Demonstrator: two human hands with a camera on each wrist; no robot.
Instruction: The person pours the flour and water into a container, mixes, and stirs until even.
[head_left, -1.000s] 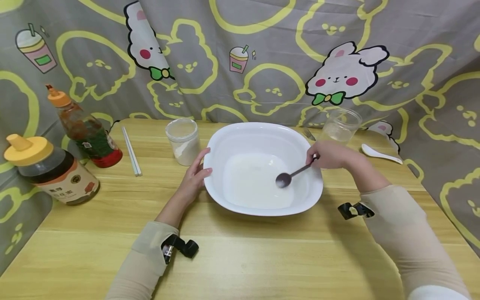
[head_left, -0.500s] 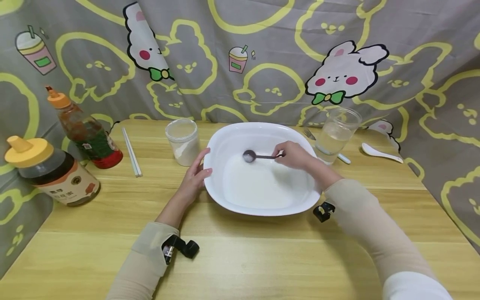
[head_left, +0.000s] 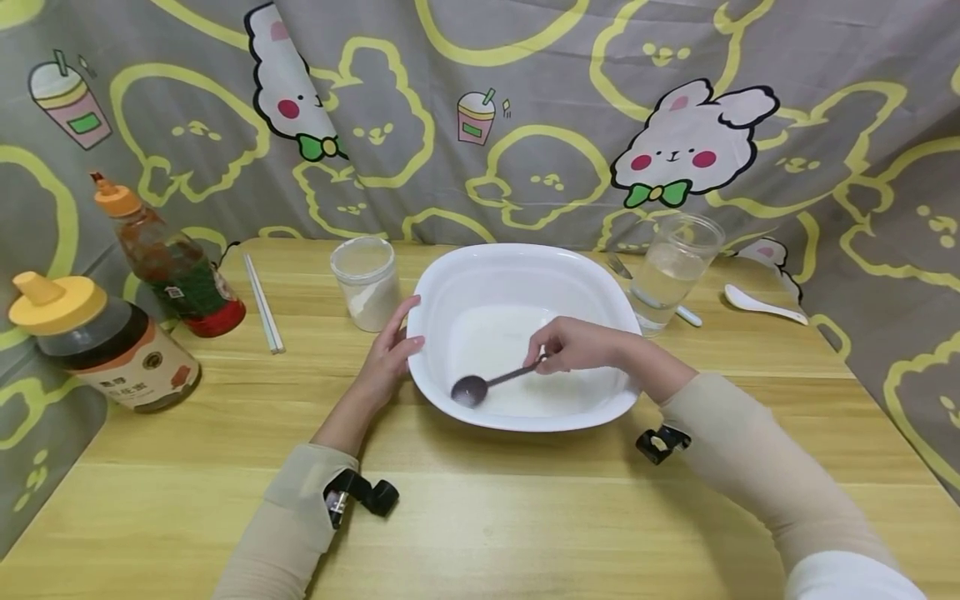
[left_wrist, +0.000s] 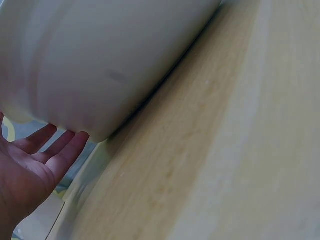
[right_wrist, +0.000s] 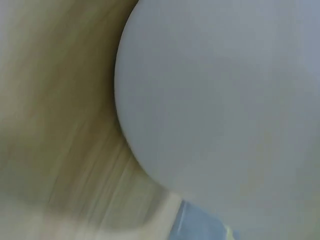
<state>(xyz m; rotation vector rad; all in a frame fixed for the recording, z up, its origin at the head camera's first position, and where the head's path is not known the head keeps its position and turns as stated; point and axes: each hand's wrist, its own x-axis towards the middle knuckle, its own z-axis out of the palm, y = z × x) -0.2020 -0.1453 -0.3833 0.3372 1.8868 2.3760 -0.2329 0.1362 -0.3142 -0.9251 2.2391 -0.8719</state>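
A large white basin (head_left: 525,271) stands mid-table with a milky white layer in its bottom; whether it is liquid or powder I cannot tell. My left hand (head_left: 384,362) holds its left side, thumb at the rim. In the left wrist view, the fingers (left_wrist: 67,152) touch the outer wall. Over the basin, my right hand (head_left: 573,343) pinches the handle of a dark brown round-bowled spoon (head_left: 470,390). The spoon's bowl lies at the front left of the basin, near the wall. The right wrist view shows only the outer wall of the basin (right_wrist: 215,100) and the table; hand and spoon are hidden.
Behind the left hand stands a clear jar of white powder (head_left: 367,287). Chopsticks (head_left: 262,302), a sauce bottle (head_left: 176,267) and a yellow-capped honey jar (head_left: 112,350) are farther left. To the right are a clear cup (head_left: 671,271), a fork (head_left: 619,267) and a white spoon (head_left: 765,305).
The right hand has carried the brown spoon from the basin's right side leftward across the back, then toward the front left. The left hand and the basin stay put.
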